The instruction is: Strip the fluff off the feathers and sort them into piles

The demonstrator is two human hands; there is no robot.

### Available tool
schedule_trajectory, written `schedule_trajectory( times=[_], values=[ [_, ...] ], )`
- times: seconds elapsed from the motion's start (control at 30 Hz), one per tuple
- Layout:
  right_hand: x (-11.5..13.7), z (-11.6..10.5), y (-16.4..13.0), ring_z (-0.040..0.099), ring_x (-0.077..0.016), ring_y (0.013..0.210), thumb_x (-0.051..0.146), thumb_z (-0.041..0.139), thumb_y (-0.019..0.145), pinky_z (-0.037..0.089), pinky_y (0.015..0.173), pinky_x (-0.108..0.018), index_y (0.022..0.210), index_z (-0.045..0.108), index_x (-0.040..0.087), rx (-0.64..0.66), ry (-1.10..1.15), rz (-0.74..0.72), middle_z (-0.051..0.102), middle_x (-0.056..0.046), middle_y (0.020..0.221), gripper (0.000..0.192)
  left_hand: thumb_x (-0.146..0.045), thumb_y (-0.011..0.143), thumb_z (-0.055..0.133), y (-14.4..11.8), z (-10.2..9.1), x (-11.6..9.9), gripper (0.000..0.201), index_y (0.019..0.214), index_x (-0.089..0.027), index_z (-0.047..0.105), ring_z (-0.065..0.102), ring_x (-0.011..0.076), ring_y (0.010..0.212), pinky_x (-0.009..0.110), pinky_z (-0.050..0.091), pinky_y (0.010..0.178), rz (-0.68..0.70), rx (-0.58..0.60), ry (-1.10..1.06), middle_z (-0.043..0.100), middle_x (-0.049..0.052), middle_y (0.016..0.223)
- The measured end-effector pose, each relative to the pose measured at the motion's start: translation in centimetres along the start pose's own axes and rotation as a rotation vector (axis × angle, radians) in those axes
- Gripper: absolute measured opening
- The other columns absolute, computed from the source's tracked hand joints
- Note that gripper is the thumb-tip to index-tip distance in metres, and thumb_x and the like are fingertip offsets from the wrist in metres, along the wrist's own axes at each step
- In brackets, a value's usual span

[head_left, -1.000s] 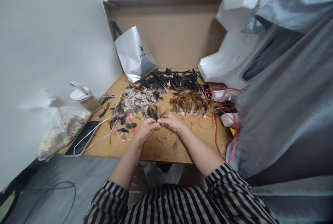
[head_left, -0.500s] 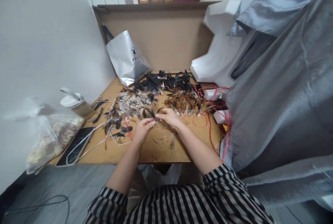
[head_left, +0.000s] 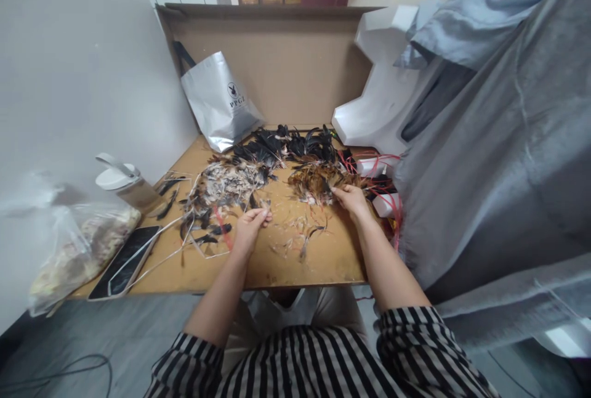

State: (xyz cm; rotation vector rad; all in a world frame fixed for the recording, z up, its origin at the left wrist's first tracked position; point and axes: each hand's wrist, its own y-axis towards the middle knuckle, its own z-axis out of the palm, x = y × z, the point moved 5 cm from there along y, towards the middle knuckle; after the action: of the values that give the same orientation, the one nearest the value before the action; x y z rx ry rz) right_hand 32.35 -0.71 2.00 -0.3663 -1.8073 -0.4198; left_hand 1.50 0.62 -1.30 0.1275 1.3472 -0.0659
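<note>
My left hand [head_left: 252,225] rests on the wooden table [head_left: 318,262] and pinches a small bundle of dark feathers [head_left: 264,206] at its fingertips. My right hand [head_left: 353,199] is stretched to the right, its fingertips at the edge of a pile of brown feathers [head_left: 316,179]; what those fingers grip is hidden by the pile. A pile of grey-white feathers [head_left: 228,182] lies just beyond my left hand. Black feathers [head_left: 286,142] are heaped at the back. Loose scraps [head_left: 300,235] lie between my hands.
A silver bag [head_left: 221,102] leans on the cardboard back wall. A lidded bottle [head_left: 124,182], a phone [head_left: 122,259] and a filled plastic bag [head_left: 74,250] sit at the left. Red wires [head_left: 383,176], white foam [head_left: 383,102] and grey cloth [head_left: 498,139] crowd the right.
My hands, joined on the dark feather bundle before, have parted. The right hand moved right to the brown pile; the left stayed with the bundle. The view shifted slightly.
</note>
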Motion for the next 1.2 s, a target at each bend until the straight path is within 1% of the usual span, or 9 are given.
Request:
schedule_trajectory(
  times=[0.2, 0.4, 0.53, 0.67, 0.77, 0.87, 0.97, 1.1, 1.2],
  values=[
    [-1.4, 1.3, 0.4, 0.041, -0.0080, 0.034, 0.042, 0.057, 0.060, 0.028, 0.035, -0.020, 0.066, 0.056, 0.013, -0.035, -0.079, -0.022, 0.049, 0.003, 0.043, 0.029, -0.035, 0.062, 0.063, -0.1, -0.2, -0.3, 0.029, 0.079, -0.012, 0.064, 0.057, 0.0116, 0.061, 0.022, 0.042, 0.055, -0.003, -0.030, -0.001, 0.065, 0.008, 0.073],
    [0.0, -0.3, 0.0, 0.045, -0.0087, 0.034, 0.038, 0.058, 0.061, 0.034, 0.035, -0.020, 0.093, 0.052, 0.012, -0.137, 0.110, -0.019, 0.058, -0.002, 0.056, 0.043, -0.034, 0.064, 0.062, 0.0, -0.2, 0.1, 0.027, 0.079, -0.012, 0.064, 0.057, 0.0107, 0.059, 0.022, 0.042, 0.056, 0.004, -0.013, 0.002, 0.065, 0.007, 0.072],
    [1.5, -1.5, -0.9, 0.047, -0.0071, 0.039, 0.040, 0.054, 0.065, 0.035, 0.037, -0.019, 0.105, 0.047, 0.013, -0.183, 0.191, -0.086, 0.061, -0.004, 0.069, 0.049, -0.034, 0.065, 0.061, 0.0, -0.1, -0.1, 0.026, 0.079, -0.012, 0.064, 0.058, 0.0113, 0.061, 0.022, 0.043, 0.057, 0.023, -0.012, 0.006, 0.065, 0.007, 0.071],
    [2.5, -2.1, -2.3, 0.051, -0.0086, 0.048, 0.040, 0.051, 0.068, 0.039, 0.044, -0.021, 0.107, 0.047, 0.014, -0.197, 0.162, -0.167, 0.060, -0.006, 0.082, 0.047, -0.034, 0.063, 0.062, -0.2, 0.0, -0.4, 0.026, 0.076, -0.013, 0.064, 0.058, 0.0115, 0.061, 0.022, 0.042, 0.056, 0.017, -0.027, 0.008, 0.065, 0.007, 0.071],
    [2.7, -2.7, -3.4, 0.054, -0.0120, 0.059, 0.037, 0.047, 0.071, 0.043, 0.055, -0.025, 0.100, 0.054, 0.014, -0.240, 0.005, -0.258, 0.061, -0.007, 0.084, 0.037, -0.034, 0.063, 0.062, -0.3, 0.1, -0.5, 0.025, 0.075, -0.013, 0.064, 0.057, 0.0113, 0.060, 0.022, 0.042, 0.055, 0.022, -0.052, 0.005, 0.064, 0.006, 0.070],
    [2.3, -2.3, -4.0, 0.056, -0.0155, 0.070, 0.032, 0.050, 0.069, 0.041, 0.066, -0.027, 0.082, 0.062, 0.018, -0.099, -0.276, -0.302, 0.063, -0.005, 0.081, 0.022, -0.034, 0.063, 0.062, -0.3, 0.1, -0.6, 0.024, 0.075, -0.013, 0.064, 0.057, 0.0109, 0.060, 0.022, 0.041, 0.055, 0.031, -0.058, 0.005, 0.064, 0.006, 0.069],
    [1.7, -1.3, -4.5, 0.056, -0.0168, 0.072, 0.027, 0.055, 0.066, 0.039, 0.066, -0.027, 0.073, 0.065, 0.020, 0.075, -0.476, -0.284, 0.065, -0.004, 0.077, 0.014, -0.032, 0.062, 0.063, -0.2, 0.0, -0.7, 0.024, 0.077, -0.013, 0.063, 0.056, 0.0098, 0.059, 0.021, 0.040, 0.053, 0.040, -0.064, 0.016, 0.064, 0.006, 0.071],
    [3.1, 1.5, -5.3, 0.056, -0.0153, 0.069, 0.027, 0.052, 0.069, 0.039, 0.064, -0.025, 0.077, 0.065, 0.019, 0.204, -0.385, -0.339, 0.065, -0.003, 0.078, 0.017, -0.032, 0.064, 0.061, -0.2, -0.4, -1.2, 0.024, 0.080, -0.013, 0.062, 0.052, 0.0075, 0.052, 0.019, 0.037, 0.047, 0.109, -0.117, 0.014, 0.063, 0.005, 0.071],
    [4.6, 6.0, -6.4, 0.055, -0.0137, 0.061, 0.028, 0.053, 0.068, 0.038, 0.057, -0.023, 0.071, 0.065, 0.017, 0.539, -0.333, -0.388, 0.064, -0.002, 0.068, 0.017, -0.032, 0.066, 0.059, -0.4, -0.7, -1.8, 0.024, 0.080, -0.013, 0.061, 0.049, 0.0062, 0.049, 0.018, 0.034, 0.044, 0.165, -0.199, -0.016, 0.062, 0.004, 0.068]
  ],
)
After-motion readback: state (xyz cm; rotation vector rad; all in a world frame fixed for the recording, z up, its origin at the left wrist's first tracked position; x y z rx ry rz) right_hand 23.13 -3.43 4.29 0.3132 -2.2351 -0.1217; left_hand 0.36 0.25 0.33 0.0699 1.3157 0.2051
